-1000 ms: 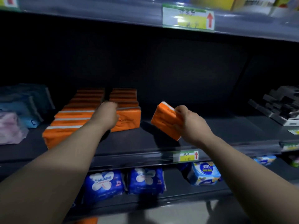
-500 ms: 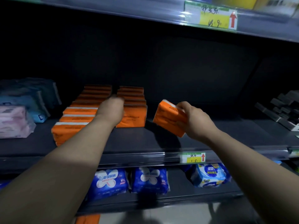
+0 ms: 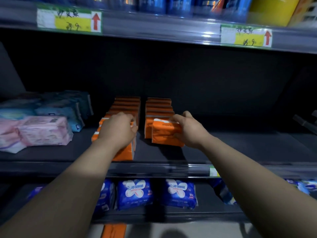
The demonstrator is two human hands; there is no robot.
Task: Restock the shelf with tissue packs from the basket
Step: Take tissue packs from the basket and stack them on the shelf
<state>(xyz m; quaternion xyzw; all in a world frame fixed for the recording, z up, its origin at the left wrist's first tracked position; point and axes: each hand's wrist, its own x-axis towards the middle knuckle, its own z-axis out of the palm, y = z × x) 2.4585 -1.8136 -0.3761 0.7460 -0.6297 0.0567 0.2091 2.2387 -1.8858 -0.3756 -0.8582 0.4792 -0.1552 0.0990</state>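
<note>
Now right hand [image 3: 187, 130] grip pinching orange pack [image 3: 165, 134]; left hand [image 3: 118, 130] grip seemingly resting spread.

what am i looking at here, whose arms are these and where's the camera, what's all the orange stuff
There is no machine here. A person wears a wide-angle camera on the head, so you look forward and down along their two bare arms into a dark shop shelf.

The orange stuff is plastic-wrapped orange tissue packs, standing in two rows: a left row and a right row. The right hand holds one more orange pack at the front of the right row. The left hand rests on top of the left row.

To the left lie soft pink packs and pale blue packs. Dark blue packs sit on the shelf below. Yellow price labels hang on the shelf above.
</note>
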